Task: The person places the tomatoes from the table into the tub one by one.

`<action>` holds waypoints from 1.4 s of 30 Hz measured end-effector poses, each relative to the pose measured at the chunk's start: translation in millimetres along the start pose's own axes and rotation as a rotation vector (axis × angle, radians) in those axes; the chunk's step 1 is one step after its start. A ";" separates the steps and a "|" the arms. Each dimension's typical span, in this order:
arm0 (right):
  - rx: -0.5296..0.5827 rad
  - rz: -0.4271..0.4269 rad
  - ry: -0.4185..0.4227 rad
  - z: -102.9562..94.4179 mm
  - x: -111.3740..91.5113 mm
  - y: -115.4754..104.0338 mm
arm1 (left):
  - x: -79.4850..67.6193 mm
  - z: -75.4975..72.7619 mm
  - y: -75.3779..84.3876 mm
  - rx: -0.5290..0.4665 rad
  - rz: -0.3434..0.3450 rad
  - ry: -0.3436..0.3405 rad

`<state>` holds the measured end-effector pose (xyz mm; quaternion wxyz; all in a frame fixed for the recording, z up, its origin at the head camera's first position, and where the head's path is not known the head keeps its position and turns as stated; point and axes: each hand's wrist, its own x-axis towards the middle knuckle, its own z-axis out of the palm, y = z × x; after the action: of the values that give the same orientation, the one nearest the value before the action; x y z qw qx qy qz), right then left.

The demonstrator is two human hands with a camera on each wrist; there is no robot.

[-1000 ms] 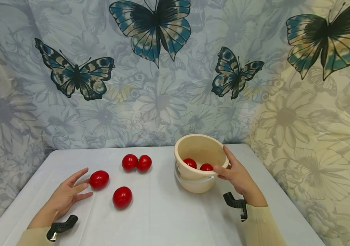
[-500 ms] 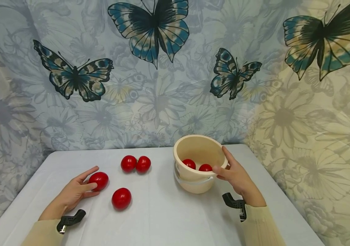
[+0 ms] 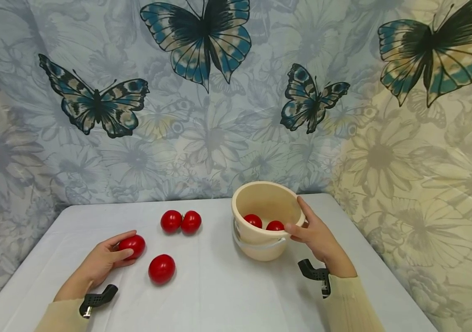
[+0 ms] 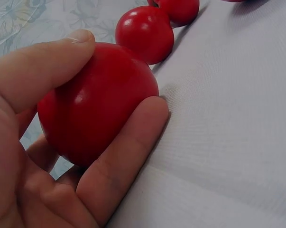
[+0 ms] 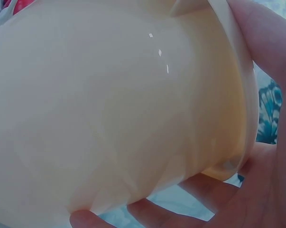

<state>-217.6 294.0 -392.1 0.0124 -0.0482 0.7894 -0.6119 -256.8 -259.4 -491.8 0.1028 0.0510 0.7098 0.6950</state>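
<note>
My left hand (image 3: 102, 260) holds a red tomato (image 3: 135, 246) at the left of the table. In the left wrist view the thumb lies over one side of this tomato (image 4: 100, 99) and the fingers curl round the other. My right hand (image 3: 318, 237) grips the rim of a cream bucket (image 3: 261, 249), thumb at the front of the rim and fingers along its outer side. The right wrist view shows the bucket's wall (image 5: 109, 95) close up. Inside the bucket lie two tomatoes, one at the left (image 3: 253, 221) and one at the right (image 3: 275, 225), partly hidden by the rim.
One loose tomato (image 3: 162, 269) lies right of my left hand, nearer the front. Farther back, two tomatoes (image 3: 171, 222) touch each other. A white cloth (image 3: 215, 295) covers the table, and a butterfly-print curtain (image 3: 215, 152) hangs behind it.
My left hand has moved right and closed its fingers and thumb round the tomato it was beside. My right hand stays on the bucket's rim.
</note>
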 end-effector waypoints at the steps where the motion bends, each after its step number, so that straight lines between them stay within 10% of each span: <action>1: -0.003 -0.002 0.000 0.0 0.1 -0.3 | -0.7 0.5 -0.1 0.002 0.002 0.005; 42: -0.008 -0.009 -0.011 0.2 -0.6 -0.7 | -5.4 -0.7 14.1 -0.192 -0.003 0.060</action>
<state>-217.0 293.7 -391.5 0.0139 -0.0552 0.7914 -0.6087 -252.7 -260.9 -477.3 0.0869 0.0193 0.6427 0.7609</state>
